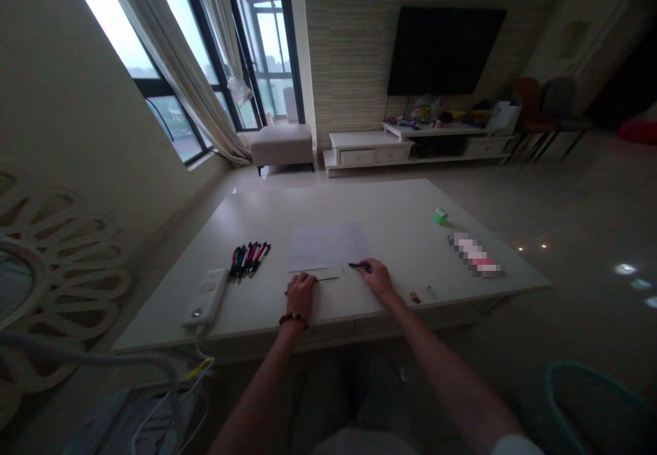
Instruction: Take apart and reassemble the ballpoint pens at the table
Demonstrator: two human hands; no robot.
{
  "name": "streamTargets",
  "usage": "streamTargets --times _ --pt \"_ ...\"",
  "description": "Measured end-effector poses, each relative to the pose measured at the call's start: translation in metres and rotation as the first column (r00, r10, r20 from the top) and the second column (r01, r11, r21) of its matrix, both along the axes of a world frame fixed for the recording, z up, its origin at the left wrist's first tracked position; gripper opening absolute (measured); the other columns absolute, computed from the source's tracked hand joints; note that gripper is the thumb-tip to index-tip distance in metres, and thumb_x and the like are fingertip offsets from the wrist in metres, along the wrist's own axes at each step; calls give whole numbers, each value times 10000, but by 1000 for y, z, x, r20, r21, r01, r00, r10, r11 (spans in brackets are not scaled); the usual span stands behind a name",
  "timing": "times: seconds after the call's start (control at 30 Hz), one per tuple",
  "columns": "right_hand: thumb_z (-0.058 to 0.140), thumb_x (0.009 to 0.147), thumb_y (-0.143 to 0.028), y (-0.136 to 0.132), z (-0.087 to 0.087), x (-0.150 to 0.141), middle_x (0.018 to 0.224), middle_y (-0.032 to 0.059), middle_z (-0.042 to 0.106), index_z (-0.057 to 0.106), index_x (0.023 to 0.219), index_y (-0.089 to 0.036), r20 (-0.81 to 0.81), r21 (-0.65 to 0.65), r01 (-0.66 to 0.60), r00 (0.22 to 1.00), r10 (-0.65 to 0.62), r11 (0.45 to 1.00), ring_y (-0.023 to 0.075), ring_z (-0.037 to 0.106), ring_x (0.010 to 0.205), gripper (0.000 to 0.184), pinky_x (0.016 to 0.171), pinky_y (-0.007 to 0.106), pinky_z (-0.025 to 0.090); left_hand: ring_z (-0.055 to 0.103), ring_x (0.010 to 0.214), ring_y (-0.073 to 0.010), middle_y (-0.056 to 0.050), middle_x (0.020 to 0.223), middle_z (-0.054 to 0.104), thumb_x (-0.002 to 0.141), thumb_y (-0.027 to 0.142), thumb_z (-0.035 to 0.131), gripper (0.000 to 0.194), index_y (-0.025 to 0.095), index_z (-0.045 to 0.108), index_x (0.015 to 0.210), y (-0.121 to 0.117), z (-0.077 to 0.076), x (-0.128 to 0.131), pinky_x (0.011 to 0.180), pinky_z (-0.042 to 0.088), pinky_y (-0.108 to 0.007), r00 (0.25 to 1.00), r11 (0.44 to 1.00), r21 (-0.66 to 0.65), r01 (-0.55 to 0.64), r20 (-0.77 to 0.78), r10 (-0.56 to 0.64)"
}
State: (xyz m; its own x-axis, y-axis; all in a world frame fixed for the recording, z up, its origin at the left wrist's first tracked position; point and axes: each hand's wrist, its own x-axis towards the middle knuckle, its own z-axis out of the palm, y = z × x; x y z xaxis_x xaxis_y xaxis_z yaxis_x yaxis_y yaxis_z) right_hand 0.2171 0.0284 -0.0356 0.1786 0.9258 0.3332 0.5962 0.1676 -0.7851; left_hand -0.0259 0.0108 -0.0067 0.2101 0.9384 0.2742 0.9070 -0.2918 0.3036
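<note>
On the table (328,202) the paper (328,246) lies in the middle, w/ pens (249,261) on its left and a power bank (205,297) further left. Right of it: small cube (440,216), blurred box (475,254). Left hand (301,297) is before the paper, right hand (377,278) w/ pen (359,265) near its corner. Behind table: TV cabinet (369,150), TV (445,51) above it.

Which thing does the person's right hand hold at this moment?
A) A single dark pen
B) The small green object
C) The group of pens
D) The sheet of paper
A. The right hand grips a single dark pen near a lower corner of the sheet of paper, while the group of pens lies apart, beyond the other side of the sheet.
</note>
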Motion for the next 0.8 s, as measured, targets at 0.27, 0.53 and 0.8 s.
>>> streamTargets --times 0.27,0.53,0.8 --pt "547 817 -298 -23 20 -20 859 69 600 638 838 -183 228 142 16 972 -49 990 201 516 891 148 822 332 416 491 893 -174 -23 933 589 818 162 465 241 274 648 927 3 -8 -2 794 382 -305 994 992 49 113 7 -113" --pt "597 789 -221 -43 22 -59 839 52 580 643 878 -188 299 89 -177 943 143 980 196 512 873 105 829 337 401 502 885 -153 -17 921 593 830 176 456 231 254 651 925 3 -9 -4 804 408 -283 986 987 72 145 77 -151" --pt "592 791 -231 -41 21 -29 831 54 575 674 779 -222 313 64 -175 938 147 983 197 515 862 84 771 323 410 520 904 -159 -20 947 610 834 187 459 236 250 621 993 5 -8 -1 843 417 -301 982 988 19 155 109 -156"
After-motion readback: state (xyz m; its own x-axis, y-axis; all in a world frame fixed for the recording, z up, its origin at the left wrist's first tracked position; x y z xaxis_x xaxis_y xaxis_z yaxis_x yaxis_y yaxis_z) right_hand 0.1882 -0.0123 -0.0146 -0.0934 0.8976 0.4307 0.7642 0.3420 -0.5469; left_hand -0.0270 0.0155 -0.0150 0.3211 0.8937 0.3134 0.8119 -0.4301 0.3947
